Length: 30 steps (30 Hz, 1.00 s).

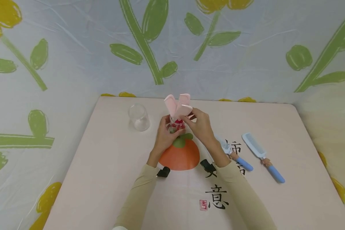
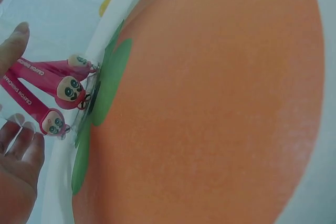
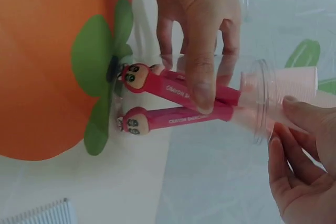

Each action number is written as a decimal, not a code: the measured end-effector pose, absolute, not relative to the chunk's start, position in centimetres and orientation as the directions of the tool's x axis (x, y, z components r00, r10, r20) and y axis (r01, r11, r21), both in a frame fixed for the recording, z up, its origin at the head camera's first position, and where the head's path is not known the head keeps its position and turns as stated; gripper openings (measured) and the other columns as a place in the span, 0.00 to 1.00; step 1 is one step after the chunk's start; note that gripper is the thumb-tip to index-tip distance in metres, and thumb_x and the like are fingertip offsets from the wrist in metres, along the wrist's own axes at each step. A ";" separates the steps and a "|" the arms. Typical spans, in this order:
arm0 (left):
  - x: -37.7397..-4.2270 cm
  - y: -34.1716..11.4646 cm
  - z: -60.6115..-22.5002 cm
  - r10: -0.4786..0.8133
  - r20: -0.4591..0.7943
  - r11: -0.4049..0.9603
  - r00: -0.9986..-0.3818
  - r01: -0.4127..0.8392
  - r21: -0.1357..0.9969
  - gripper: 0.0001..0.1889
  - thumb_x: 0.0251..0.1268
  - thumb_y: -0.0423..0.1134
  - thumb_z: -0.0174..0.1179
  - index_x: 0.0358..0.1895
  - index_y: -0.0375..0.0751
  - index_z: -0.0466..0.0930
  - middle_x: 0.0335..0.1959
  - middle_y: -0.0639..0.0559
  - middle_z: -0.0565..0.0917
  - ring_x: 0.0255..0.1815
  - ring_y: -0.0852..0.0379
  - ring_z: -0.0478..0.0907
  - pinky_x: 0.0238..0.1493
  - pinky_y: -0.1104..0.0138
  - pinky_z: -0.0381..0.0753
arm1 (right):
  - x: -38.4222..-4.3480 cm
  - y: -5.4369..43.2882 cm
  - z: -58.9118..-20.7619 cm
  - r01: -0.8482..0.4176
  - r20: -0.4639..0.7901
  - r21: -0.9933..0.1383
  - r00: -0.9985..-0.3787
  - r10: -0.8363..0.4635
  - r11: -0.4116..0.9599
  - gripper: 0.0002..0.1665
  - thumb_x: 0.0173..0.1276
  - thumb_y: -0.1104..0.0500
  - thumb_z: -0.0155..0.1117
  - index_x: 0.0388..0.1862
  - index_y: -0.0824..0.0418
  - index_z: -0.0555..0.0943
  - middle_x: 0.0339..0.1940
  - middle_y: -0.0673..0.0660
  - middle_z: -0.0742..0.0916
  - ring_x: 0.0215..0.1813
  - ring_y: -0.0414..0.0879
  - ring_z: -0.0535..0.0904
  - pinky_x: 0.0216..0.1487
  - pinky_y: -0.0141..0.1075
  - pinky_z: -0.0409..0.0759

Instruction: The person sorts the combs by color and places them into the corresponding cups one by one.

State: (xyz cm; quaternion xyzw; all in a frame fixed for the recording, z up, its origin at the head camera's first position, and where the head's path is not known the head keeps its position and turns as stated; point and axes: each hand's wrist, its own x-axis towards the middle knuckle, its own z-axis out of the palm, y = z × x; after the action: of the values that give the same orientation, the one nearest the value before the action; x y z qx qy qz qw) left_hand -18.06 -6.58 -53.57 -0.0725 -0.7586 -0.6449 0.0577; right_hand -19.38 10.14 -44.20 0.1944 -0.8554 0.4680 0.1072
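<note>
In the head view, my left hand (image 1: 166, 135) grips a clear plastic cup (image 3: 262, 100) that stands upright at the top of the orange fruit print. Three pink combs (image 1: 170, 107) stand in it, heads fanned out above the rim. Their red handles, with small hooded character faces (image 3: 137, 76), show through the cup wall in the right wrist view. With thumb and fingers, my right hand (image 1: 202, 125) pinches the nearest comb head (image 1: 183, 110) just above the rim. In the left wrist view, the red handles (image 2: 37, 74) appear between thumb and fingers.
An unfilled clear cup (image 1: 139, 118) stands to the left. Right of my right forearm lie two light blue combs, one partly beside the sleeve (image 1: 242, 162), the other farther right (image 1: 254, 145). Comb teeth (image 1: 209, 154) show beside that forearm. A flowered cloth (image 1: 83, 57) hangs behind the table.
</note>
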 end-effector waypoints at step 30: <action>-17.2 -6.9 -52.6 0.073 0.155 0.270 -0.985 0.169 0.948 0.44 0.62 0.43 0.75 0.77 0.41 0.59 0.68 0.45 0.69 0.68 0.48 0.68 0.72 0.53 0.70 | -18.3 14.3 -44.7 -0.331 0.243 -0.851 -0.937 -0.252 0.407 0.19 0.72 0.66 0.68 0.59 0.71 0.78 0.50 0.66 0.85 0.53 0.57 0.82 0.57 0.56 0.81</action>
State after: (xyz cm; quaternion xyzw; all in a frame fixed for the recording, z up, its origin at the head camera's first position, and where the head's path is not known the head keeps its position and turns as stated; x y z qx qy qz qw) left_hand -17.20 -6.94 -52.59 -0.0761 -0.7958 -0.5994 0.0401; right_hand -18.34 14.31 -44.67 0.1740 -0.8380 0.5158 0.0381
